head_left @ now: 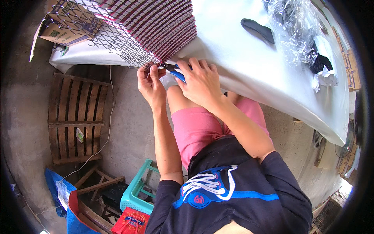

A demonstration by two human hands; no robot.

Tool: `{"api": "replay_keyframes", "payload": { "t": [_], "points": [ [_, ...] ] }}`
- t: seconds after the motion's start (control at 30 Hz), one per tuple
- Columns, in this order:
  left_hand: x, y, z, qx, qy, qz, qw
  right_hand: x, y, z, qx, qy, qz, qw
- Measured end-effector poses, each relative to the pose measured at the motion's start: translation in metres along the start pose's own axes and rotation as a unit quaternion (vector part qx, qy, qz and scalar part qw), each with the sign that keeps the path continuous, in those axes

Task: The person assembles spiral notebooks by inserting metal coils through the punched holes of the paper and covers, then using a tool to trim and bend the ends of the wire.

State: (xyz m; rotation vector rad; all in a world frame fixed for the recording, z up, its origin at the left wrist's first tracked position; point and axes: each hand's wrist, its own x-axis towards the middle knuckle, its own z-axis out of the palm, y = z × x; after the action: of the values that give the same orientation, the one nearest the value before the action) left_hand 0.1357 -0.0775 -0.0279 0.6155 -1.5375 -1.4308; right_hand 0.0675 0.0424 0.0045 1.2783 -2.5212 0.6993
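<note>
A metal wire mesh [120,43] lies on the white-covered table, and dark red strands [165,29] run in rows through much of it. At its near corner my left hand [151,86] is closed, with thumb and fingers pinching the mesh edge. My right hand [201,82] is wrapped round blue-handled pliers [178,74]. Their dark jaws point left and meet the mesh corner beside my left fingertips. Whether the jaws grip a wire is too small to tell.
The white table cover [233,66] drapes over the near edge. A black curved piece [258,30] and clear plastic wrapping [294,31] lie on it. An open cardboard box [64,31] stands far left. Below are a wooden pallet [78,117], a thin cable [105,146] and a teal stool [134,193].
</note>
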Motion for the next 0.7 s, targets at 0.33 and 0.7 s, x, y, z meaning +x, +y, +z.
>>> {"api": "replay_keyframes", "payload": {
  "t": [0.33, 0.7],
  "points": [
    [-0.001, 0.004, -0.002, 0.096, 0.005, 0.025, 0.995, 0.001, 0.014, 0.007, 0.026, -0.038, -0.001, 0.999],
    [-0.004, 0.017, 0.000, 0.067, -0.005, 0.005, 0.998, -0.001, 0.008, -0.005, -0.018, 0.071, -0.008, 0.997]
  ]
}}
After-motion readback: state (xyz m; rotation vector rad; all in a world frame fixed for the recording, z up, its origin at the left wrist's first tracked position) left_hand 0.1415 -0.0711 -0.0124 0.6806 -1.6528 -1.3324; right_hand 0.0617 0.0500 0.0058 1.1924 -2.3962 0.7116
